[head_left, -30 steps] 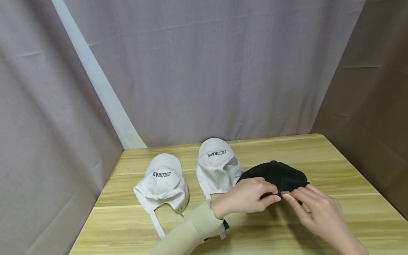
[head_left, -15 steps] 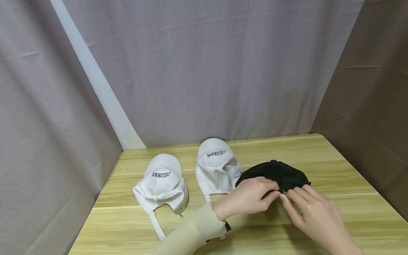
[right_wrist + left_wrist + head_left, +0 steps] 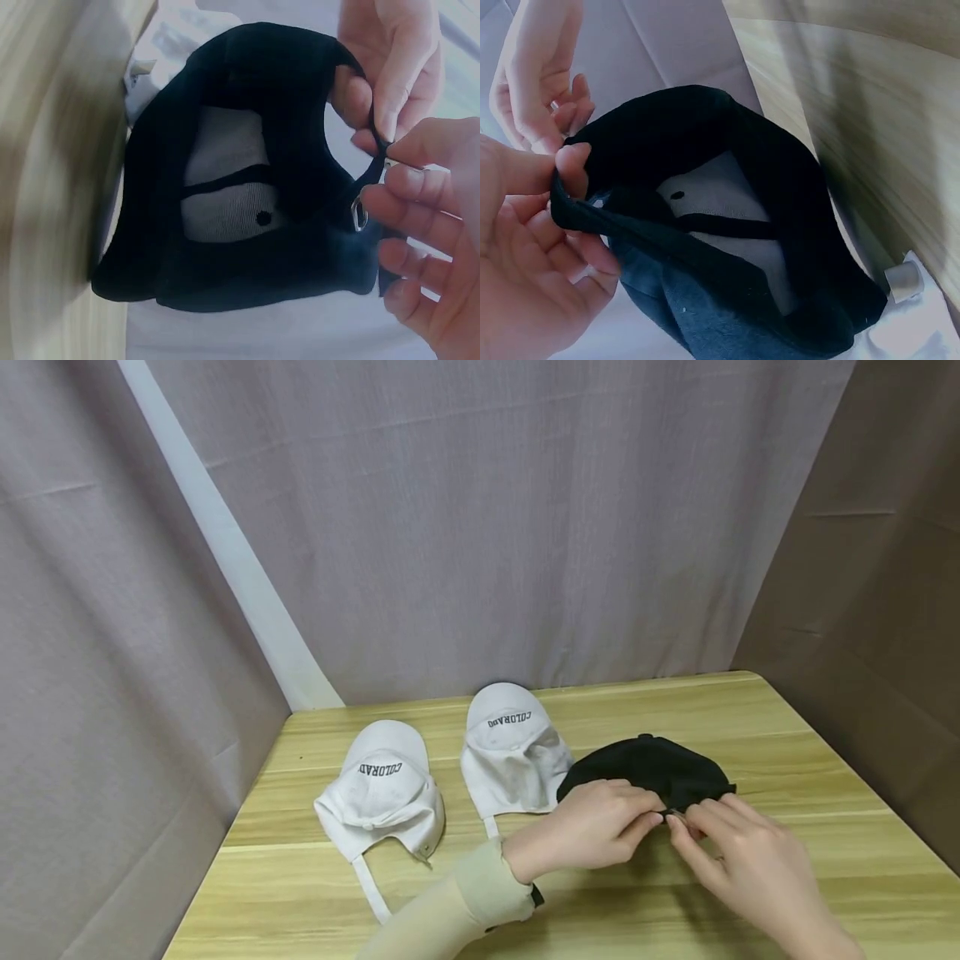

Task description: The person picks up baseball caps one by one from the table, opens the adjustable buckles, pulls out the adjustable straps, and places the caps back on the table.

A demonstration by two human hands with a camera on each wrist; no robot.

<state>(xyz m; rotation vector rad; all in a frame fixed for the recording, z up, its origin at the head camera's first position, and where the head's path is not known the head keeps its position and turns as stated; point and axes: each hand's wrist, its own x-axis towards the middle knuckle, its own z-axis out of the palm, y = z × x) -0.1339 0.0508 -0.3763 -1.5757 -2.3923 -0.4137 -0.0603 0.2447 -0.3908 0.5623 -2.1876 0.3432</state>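
Note:
A black cap [image 3: 648, 764] is held by both hands at its back, over the right part of the table. My left hand [image 3: 592, 822] pinches the cap's narrow back strap [image 3: 366, 94] between thumb and fingers. Right beside it, my right hand [image 3: 750, 852] pinches a small metal clasp [image 3: 391, 162] at the strap, thumb against fingertips. A metal ring [image 3: 360, 214] shows on the cap's edge below those fingertips in the right wrist view. The cap's opening faces the wrist cameras, showing a pale lining [image 3: 720, 187]. The fingers partly hide the clasp.
Two white caps lettered COLORADO lie left of the black one: a far-left cap [image 3: 382, 785] with its strap [image 3: 370, 889] hanging loose, and a middle cap [image 3: 513, 756] close to the black cap's edge. The wooden table [image 3: 300, 835] backs onto a grey curtain [image 3: 487, 527].
My right thumb moved left to my left fingertips, then drew slightly back. The metal piece between the hands shows less than a second ago. The white caps stay put.

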